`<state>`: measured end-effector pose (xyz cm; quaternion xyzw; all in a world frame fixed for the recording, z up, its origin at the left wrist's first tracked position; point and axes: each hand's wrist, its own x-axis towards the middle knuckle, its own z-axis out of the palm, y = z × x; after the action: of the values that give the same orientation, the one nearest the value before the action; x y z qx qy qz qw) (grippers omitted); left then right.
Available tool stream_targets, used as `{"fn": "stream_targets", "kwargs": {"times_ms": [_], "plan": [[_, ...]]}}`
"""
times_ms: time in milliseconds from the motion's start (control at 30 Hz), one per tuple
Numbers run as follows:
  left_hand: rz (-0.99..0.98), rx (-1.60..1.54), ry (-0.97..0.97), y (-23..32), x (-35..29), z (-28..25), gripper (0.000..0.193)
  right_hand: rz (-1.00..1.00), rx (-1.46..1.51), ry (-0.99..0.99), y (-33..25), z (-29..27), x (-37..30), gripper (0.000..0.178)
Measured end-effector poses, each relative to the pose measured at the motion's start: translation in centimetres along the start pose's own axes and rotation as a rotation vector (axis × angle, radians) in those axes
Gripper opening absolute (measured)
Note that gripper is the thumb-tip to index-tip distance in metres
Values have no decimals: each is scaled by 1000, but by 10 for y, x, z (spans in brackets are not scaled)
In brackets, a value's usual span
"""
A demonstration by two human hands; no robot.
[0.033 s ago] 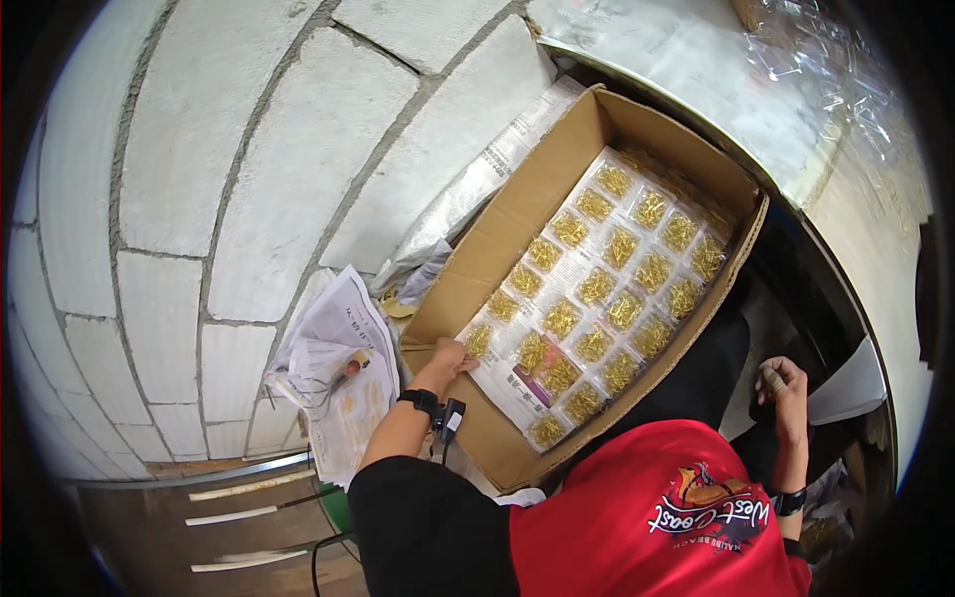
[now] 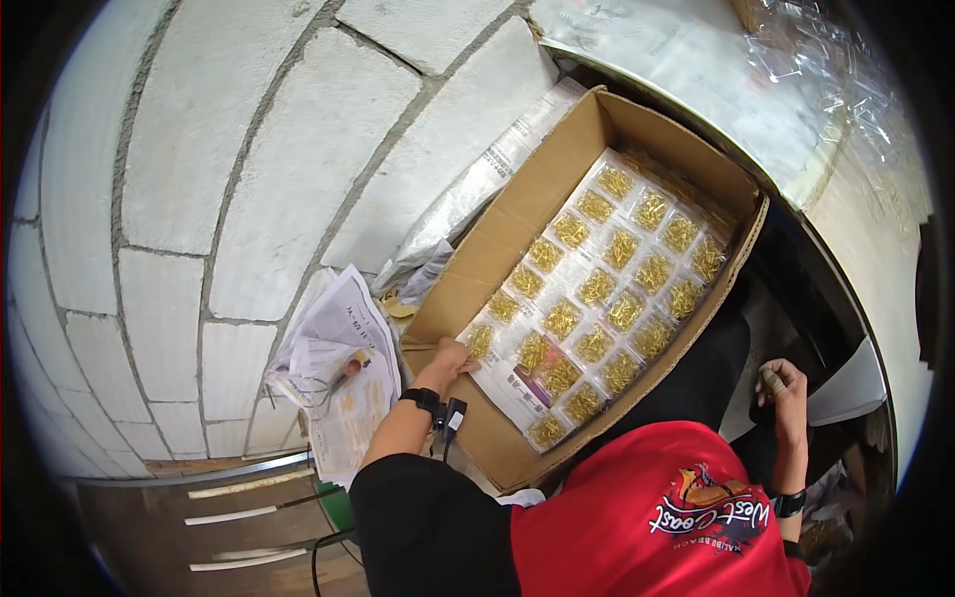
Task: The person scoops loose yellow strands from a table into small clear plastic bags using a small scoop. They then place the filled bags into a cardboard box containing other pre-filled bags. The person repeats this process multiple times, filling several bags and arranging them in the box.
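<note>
A cardboard box (image 2: 517, 214) lies tilted across the middle of the view. Inside it, several small clear packets of gold-coloured pin-like pieces (image 2: 597, 287) sit in rows on a printed newspaper sheet (image 2: 504, 390). My left hand (image 2: 450, 363) reaches in at the box's left end, its fingers closed at the sheet's edge beside a corner packet (image 2: 479, 341). Off to the right, outside the box, my right hand (image 2: 782, 382) is raised with curled fingers. Whatever it may hold is hidden.
White block wall (image 2: 269, 159) rises on the left. Crumpled papers (image 2: 343, 378) lie between wall and box. Behind the box is a pale table surface (image 2: 647, 50), with clear plastic packaging (image 2: 816, 70) on it at the far right.
</note>
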<state>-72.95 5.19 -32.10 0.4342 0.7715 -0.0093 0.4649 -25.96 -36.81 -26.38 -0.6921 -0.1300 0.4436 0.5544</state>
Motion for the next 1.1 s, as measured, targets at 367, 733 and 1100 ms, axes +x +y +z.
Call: {"fn": "stream_targets", "kwargs": {"times_ms": [367, 733, 1100], "plan": [[446, 1115, 383, 63, -61, 8, 23, 16, 21, 82, -5, -6, -29, 11], [1233, 812, 79, 174, -203, 27, 38, -596, -487, 611, -77, -88, -79, 14], [1740, 441, -183, 327, -387, 391, 25, -108, -1088, 957, -108, -272, 36, 57]]}}
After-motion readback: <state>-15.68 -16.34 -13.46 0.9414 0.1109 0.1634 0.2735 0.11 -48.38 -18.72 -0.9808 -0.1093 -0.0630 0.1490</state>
